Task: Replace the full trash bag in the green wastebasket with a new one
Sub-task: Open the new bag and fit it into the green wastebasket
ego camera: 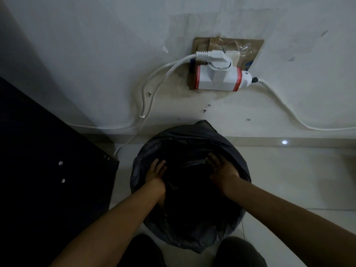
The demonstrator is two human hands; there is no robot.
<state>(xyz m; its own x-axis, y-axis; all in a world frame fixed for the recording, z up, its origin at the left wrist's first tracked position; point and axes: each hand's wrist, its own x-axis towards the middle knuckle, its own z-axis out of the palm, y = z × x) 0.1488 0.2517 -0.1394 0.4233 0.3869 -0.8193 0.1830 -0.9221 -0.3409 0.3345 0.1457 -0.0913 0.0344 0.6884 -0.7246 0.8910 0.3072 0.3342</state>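
A black trash bag (185,139) is draped over a round wastebasket standing on the floor against the wall; the basket's green body is hidden under the plastic. Both my hands reach down inside the bag's mouth. My left hand (156,170) lies flat with spread fingers against the inner left side of the bag. My right hand (221,168) presses flat against the inner right side, fingers apart. The inside of the bag is too dark to see into.
A dark cabinet (48,170) stands close on the left. On the wall behind the basket is a white plug adapter (217,78) with cables (154,89) running left and right along the wall. Pale tiled floor (289,180) lies to the right. My knees show at the bottom.
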